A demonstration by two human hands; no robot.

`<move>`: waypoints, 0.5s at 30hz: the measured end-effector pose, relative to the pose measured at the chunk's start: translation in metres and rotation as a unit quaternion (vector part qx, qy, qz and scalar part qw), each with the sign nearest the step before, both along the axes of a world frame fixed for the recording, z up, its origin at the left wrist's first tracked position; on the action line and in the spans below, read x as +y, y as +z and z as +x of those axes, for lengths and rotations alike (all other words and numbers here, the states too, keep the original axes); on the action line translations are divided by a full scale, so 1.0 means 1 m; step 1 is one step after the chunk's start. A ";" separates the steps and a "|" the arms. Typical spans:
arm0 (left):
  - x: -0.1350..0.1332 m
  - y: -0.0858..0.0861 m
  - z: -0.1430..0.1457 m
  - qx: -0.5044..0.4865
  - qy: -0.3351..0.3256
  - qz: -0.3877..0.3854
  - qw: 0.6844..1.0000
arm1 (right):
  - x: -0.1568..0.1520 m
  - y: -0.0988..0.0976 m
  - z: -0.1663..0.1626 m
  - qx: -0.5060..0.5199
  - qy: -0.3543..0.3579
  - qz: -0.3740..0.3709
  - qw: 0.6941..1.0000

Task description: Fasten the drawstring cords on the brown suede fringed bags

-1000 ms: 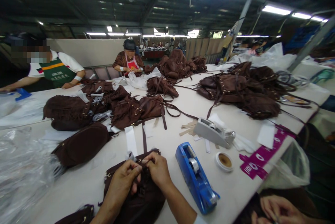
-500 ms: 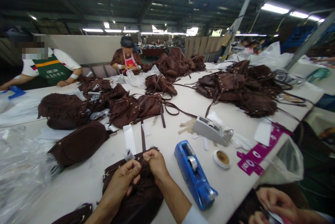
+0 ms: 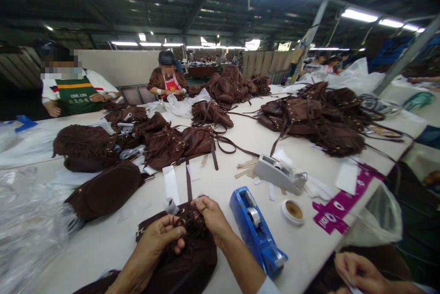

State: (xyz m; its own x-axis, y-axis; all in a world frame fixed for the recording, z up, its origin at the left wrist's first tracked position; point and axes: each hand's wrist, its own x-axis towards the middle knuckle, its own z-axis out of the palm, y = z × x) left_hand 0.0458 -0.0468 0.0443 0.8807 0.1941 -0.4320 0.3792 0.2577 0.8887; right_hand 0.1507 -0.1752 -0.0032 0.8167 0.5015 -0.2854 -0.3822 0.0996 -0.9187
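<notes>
A dark brown suede bag (image 3: 185, 262) with fringe lies on the white table (image 3: 113, 239) right in front of me. My left hand (image 3: 160, 239) pinches its fringe near the bag's top. My right hand (image 3: 211, 215) grips the upper edge of the same bag, beside a white paper strip (image 3: 171, 186) and a thin brown strap. A blue tape dispenser (image 3: 256, 232) sits just right of my right hand.
A grey tape dispenser (image 3: 280, 174), a tape roll (image 3: 293, 211) and magenta labels (image 3: 338, 207) lie to the right. Piles of brown bags (image 3: 316, 117) cover the table's middle and far side. Clear plastic (image 3: 27, 220) fills the left. Two people work across the table; another person's hand (image 3: 360, 273) is at bottom right.
My left hand has slid slightly down and left on the fringe while my right stays at the bag's top edge. The person at far left pulled both arms in toward the chest.
</notes>
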 end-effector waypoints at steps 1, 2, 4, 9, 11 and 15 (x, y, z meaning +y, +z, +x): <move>0.000 0.000 0.000 0.009 -0.005 0.012 1.000 | 0.001 0.002 -0.001 0.004 -0.011 0.005 1.000; 0.000 -0.001 -0.001 0.013 -0.007 0.022 1.000 | 0.004 0.003 -0.001 0.014 -0.023 0.013 1.000; 0.000 -0.002 -0.001 0.008 -0.014 0.034 0.999 | 0.011 0.003 -0.001 0.046 -0.057 0.022 0.997; -0.003 0.001 -0.002 -0.036 -0.047 0.043 0.997 | 0.028 -0.005 0.001 0.102 -0.120 0.015 0.987; -0.004 0.000 -0.002 -0.056 -0.057 0.042 0.996 | 0.030 -0.007 0.001 0.103 -0.139 0.016 0.985; 0.003 -0.014 0.002 -0.055 -0.030 0.048 0.997 | 0.031 -0.012 -0.002 0.053 -0.104 0.047 0.992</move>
State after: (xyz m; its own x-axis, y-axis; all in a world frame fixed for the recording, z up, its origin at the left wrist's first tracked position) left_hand 0.0483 -0.0439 0.0301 0.9333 0.1748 -0.3135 0.2895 0.1497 0.9454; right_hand 0.1489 -0.1447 -0.0150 0.8731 0.3538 -0.3354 -0.4386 0.2697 -0.8573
